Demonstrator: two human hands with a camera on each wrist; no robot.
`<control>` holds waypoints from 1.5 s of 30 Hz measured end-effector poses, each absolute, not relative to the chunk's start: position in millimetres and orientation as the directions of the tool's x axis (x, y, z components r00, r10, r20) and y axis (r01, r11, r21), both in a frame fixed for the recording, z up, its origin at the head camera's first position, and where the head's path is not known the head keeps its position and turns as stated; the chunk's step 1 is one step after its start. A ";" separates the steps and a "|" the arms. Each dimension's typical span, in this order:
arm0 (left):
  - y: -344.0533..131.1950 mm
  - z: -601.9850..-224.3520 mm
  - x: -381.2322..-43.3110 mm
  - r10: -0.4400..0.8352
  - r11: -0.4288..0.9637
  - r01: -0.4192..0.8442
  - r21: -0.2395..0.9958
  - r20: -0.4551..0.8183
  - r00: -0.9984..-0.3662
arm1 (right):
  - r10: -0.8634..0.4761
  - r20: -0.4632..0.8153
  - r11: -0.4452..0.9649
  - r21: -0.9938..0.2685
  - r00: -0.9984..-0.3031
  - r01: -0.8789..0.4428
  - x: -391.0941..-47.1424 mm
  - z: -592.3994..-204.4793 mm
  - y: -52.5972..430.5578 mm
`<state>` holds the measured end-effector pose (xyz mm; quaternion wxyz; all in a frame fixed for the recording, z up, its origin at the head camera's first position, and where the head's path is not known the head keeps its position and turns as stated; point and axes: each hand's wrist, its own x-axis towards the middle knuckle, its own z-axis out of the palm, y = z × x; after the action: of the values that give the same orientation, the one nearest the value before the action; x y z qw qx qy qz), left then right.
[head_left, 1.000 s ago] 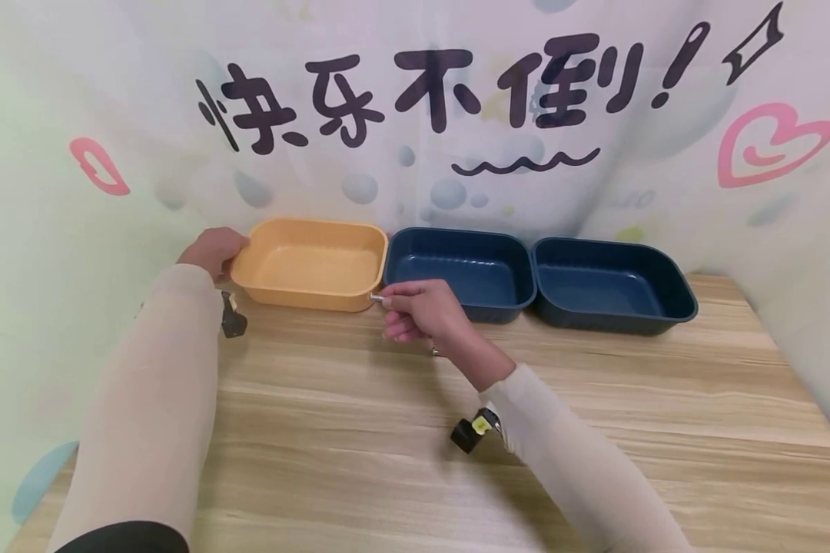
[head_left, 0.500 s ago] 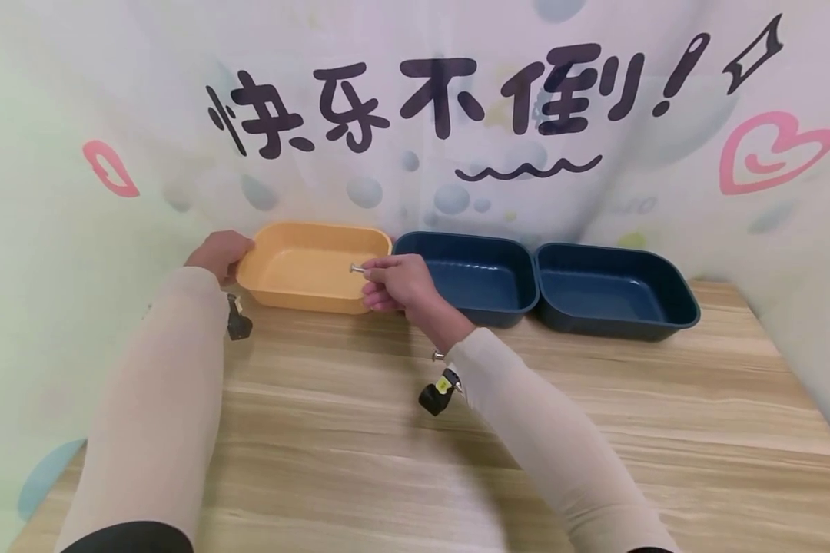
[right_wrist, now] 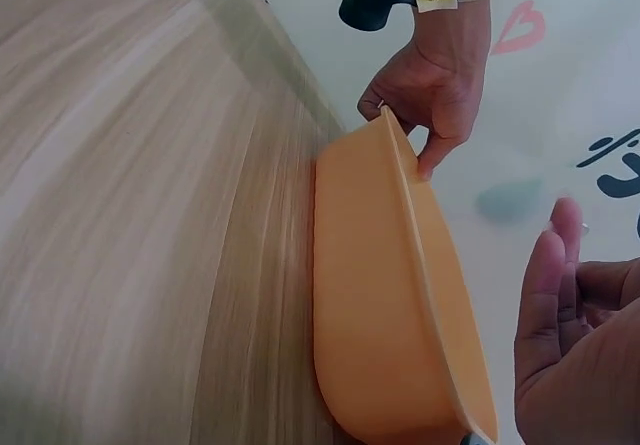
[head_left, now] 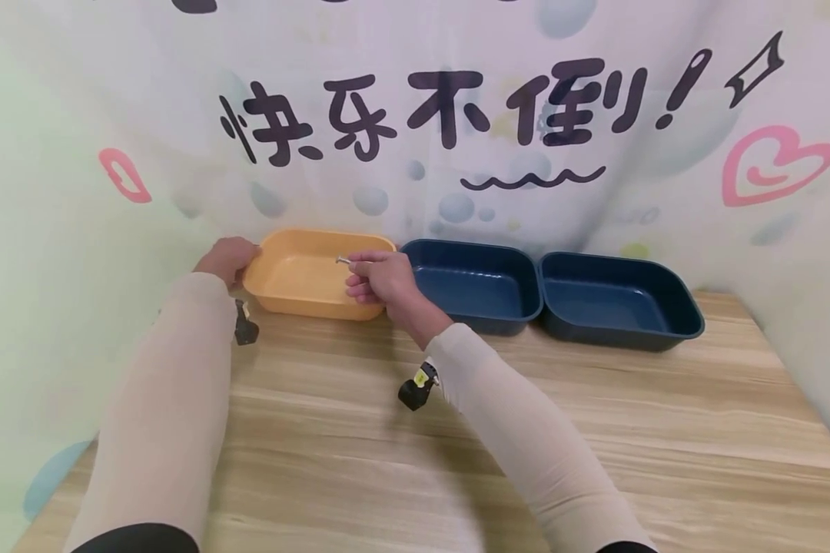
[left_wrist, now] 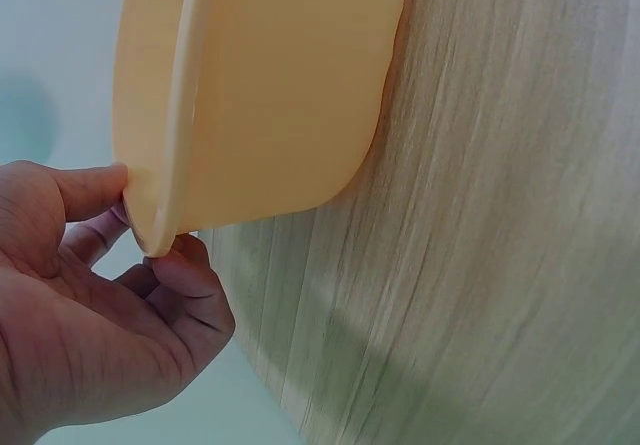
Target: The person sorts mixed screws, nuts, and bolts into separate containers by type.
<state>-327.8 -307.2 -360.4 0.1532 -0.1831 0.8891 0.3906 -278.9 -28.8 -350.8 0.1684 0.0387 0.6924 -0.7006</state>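
My left hand (head_left: 227, 259) grips the left end of a yellow-orange plastic bin (head_left: 297, 280). In the left wrist view the thumb (left_wrist: 95, 189) lies over the rim, with the fingers curled beneath it. My right hand (head_left: 386, 283) is above the right part of this bin, pinching a small silver screw (head_left: 343, 259) between thumb and fingertips. The screw's head points left, away from the hand. In the right wrist view the screw is mostly hidden by the fingers (right_wrist: 562, 240). The bin's inside shows nothing lying in it.
Two dark blue bins (head_left: 470, 280) stand in a row right of the yellow-orange one, the farther blue bin (head_left: 615, 296) near the table's right side. A printed cloth (head_left: 443, 177) hangs close behind them. The wooden table (head_left: 332, 430) stretches toward me.
My right hand has moved left and away from me with the screw, from the bin's front right corner to over its inside. The left hand keeps its grip. Another small screw on the table is now hidden.
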 end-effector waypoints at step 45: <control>-305.8 -361.4 -329.6 -0.238 0.590 -0.483 0.647 -0.432 -0.870 | -0.145 -0.310 0.071 -0.950 -0.940 0.303 -275.3 -356.5 7.2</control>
<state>-329.6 -305.8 -361.4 0.1516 -0.2049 0.8786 0.4037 -275.3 7.2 -356.5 0.1648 0.0554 0.7129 -0.6794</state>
